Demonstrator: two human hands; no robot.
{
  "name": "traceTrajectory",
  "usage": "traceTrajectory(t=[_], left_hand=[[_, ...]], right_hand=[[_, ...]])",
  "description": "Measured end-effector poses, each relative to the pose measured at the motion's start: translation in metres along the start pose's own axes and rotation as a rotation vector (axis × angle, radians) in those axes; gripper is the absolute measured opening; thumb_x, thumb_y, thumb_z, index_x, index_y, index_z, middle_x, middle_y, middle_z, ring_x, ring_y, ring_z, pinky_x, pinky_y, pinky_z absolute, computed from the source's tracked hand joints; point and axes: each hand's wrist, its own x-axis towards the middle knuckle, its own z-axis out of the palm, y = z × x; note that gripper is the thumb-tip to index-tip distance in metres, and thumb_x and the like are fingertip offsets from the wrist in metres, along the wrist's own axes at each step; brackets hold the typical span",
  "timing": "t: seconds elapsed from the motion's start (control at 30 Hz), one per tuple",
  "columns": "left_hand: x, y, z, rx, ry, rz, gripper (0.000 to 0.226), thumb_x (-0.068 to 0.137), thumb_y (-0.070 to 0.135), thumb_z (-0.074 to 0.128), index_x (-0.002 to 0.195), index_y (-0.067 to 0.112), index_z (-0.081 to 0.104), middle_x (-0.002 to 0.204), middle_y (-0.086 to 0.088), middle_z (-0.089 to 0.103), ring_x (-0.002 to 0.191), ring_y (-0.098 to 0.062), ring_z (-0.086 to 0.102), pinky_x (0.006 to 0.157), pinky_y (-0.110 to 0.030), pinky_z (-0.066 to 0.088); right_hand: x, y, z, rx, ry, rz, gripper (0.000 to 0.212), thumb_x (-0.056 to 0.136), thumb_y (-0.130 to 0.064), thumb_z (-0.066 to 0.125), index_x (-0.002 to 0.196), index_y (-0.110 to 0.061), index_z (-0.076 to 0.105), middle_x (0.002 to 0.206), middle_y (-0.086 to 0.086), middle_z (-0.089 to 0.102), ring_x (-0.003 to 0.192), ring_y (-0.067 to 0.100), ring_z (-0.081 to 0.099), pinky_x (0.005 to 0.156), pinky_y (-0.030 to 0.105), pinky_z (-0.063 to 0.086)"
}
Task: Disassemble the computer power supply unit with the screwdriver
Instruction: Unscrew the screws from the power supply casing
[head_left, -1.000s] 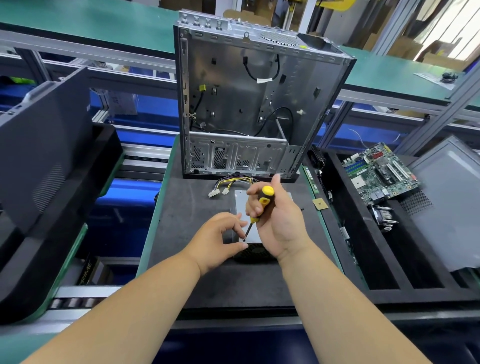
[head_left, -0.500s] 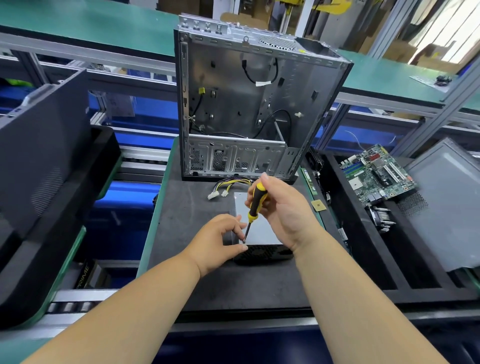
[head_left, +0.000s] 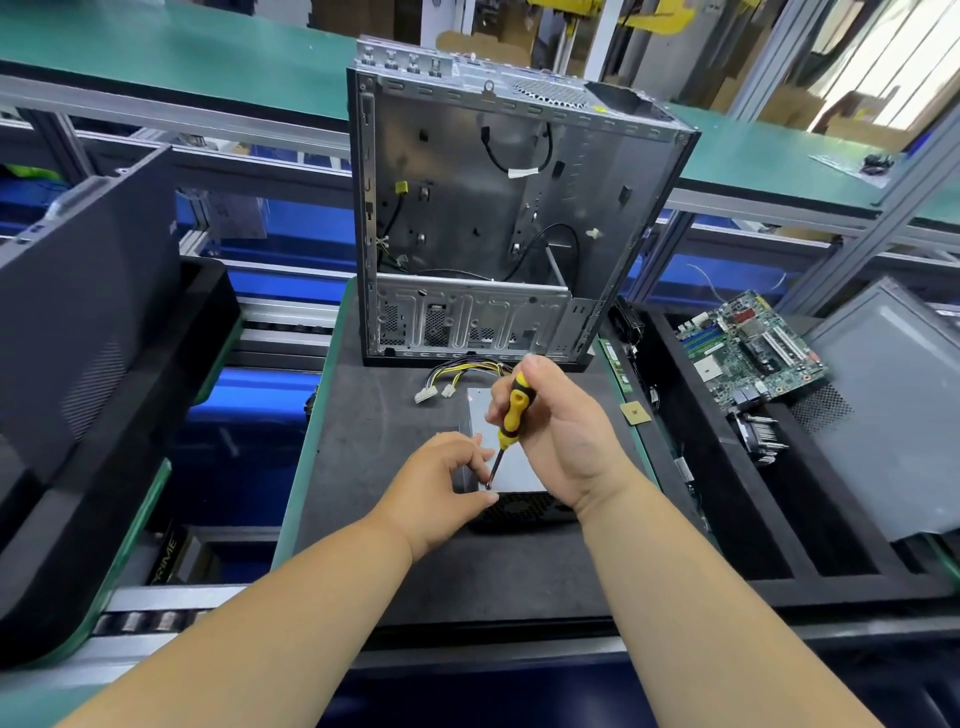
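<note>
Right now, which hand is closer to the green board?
Right. The right hand holds the screwdriver nearer the board; the left hand is farther, steadying the power supply.

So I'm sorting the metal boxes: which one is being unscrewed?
The small grey power supply unit lying flat under the yellow-and-black screwdriver, not the tall open computer case standing behind it.

Computer case (head_left: 498, 208) blocks behind; dark mat (head_left: 374, 426) leftward lies open.
</note>
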Motion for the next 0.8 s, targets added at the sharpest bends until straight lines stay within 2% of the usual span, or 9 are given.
traceTrajectory(t=[0.07,0.13,0.2,0.27,0.37,0.47,0.57,0.7,0.8], left_hand=[[0.000,0.001,0.000,0.007,0.003,-0.009,0.030,0.072,0.007,0.084,0.070,0.027,0.062,0.104,0.012,0.060,0.115,0.021,0.048,0.094,0.001,0.032],[0.000,0.001,0.000,0.017,-0.001,-0.014,0.030,0.072,0.008,0.084,0.070,0.027,0.061,0.102,0.013,0.059,0.114,0.023,0.047,0.094,0.002,0.032],[0.000,0.002,0.000,0.010,-0.003,-0.019,0.031,0.072,0.007,0.084,0.070,0.028,0.061,0.102,0.013,0.059,0.113,0.024,0.047,0.092,0.003,0.031],[-0.001,0.003,0.000,-0.002,-0.002,-0.020,0.031,0.073,0.005,0.083,0.070,0.027,0.061,0.102,0.010,0.060,0.113,0.023,0.047,0.090,0.003,0.031],[-0.001,0.004,-0.001,-0.006,-0.007,-0.016,0.031,0.073,0.004,0.082,0.070,0.026,0.061,0.101,0.007,0.060,0.114,0.023,0.047,0.090,0.003,0.031],[-0.001,0.003,-0.001,0.007,-0.005,-0.010,0.031,0.073,0.005,0.083,0.070,0.027,0.061,0.100,0.009,0.060,0.112,0.024,0.047,0.088,0.003,0.030],[0.000,0.001,0.000,0.020,-0.006,-0.003,0.034,0.073,0.007,0.083,0.070,0.031,0.059,0.100,0.011,0.059,0.114,0.021,0.047,0.090,0.003,0.030],[0.000,-0.001,0.000,0.002,-0.021,-0.009,0.032,0.074,0.011,0.083,0.072,0.033,0.059,0.104,0.012,0.059,0.119,0.019,0.047,0.094,0.001,0.032],[0.000,-0.001,-0.001,0.008,-0.028,-0.002,0.029,0.074,0.013,0.083,0.073,0.031,0.060,0.102,0.010,0.060,0.120,0.018,0.047,0.094,0.000,0.032]], right_hand=[[-0.001,-0.006,0.000,-0.048,-0.005,0.011,0.022,0.088,-0.034,0.057,0.080,-0.013,0.056,0.076,0.000,0.062,0.074,0.018,0.058,0.070,0.027,0.045],[-0.001,-0.008,0.001,-0.045,0.002,0.011,0.025,0.095,-0.030,0.057,0.082,-0.009,0.059,0.075,0.001,0.063,0.074,0.018,0.059,0.074,0.029,0.049],[-0.001,-0.009,0.006,-0.034,0.014,0.004,0.037,0.104,-0.028,0.043,0.079,-0.004,0.056,0.071,0.003,0.057,0.067,0.017,0.053,0.074,0.031,0.048],[-0.002,-0.006,0.011,-0.024,0.019,0.003,0.047,0.107,-0.029,0.031,0.071,-0.005,0.051,0.064,0.003,0.047,0.060,0.017,0.042,0.065,0.028,0.040],[-0.003,-0.004,0.015,-0.027,-0.005,0.007,0.054,0.106,-0.035,0.029,0.065,-0.007,0.048,0.058,0.003,0.039,0.056,0.016,0.033,0.052,0.024,0.034],[-0.003,-0.003,0.016,-0.034,-0.058,0.002,0.038,0.097,-0.036,0.040,0.072,-0.010,0.051,0.059,0.002,0.038,0.056,0.016,0.033,0.053,0.027,0.029],[-0.004,-0.002,0.012,-0.033,-0.033,-0.030,0.019,0.089,-0.028,0.049,0.078,-0.013,0.049,0.067,0.002,0.049,0.061,0.016,0.042,0.056,0.024,0.038],[-0.003,-0.005,0.002,-0.071,0.033,-0.026,0.020,0.085,-0.031,0.057,0.070,-0.022,0.066,0.078,-0.002,0.064,0.073,0.016,0.057,0.070,0.028,0.041],[-0.002,-0.006,-0.003,-0.126,0.022,-0.038,0.021,0.089,-0.031,0.055,0.081,-0.014,0.065,0.076,0.000,0.064,0.076,0.018,0.060,0.073,0.029,0.043]])
